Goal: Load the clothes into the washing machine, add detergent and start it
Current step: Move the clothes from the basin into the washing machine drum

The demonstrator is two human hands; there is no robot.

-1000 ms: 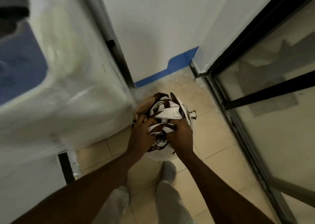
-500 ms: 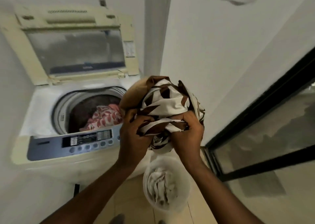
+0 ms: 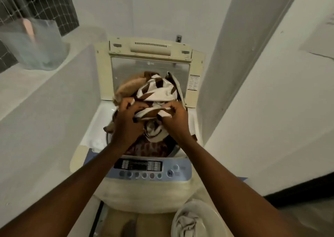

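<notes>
White walls [image 3: 271, 92] hemmed in a top-loading washing machine [image 3: 150, 188] with its lid [image 3: 150, 63] raised. Above its drum, the left hand [image 3: 126, 123] and right hand [image 3: 176, 118] gripped a brown-and-white bundle of clothes [image 3: 155, 92]. Beside the machine sat a white basket [image 3: 207, 209].

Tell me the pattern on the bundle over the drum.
The bundle is white with dark brown shapes, tan at its left; head view.

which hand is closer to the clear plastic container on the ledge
Left. The left hand grips the clothes bundle on the side facing the clear plastic container, which stands up-left of it; the right hand grips the bundle's far side, farther away.
</notes>
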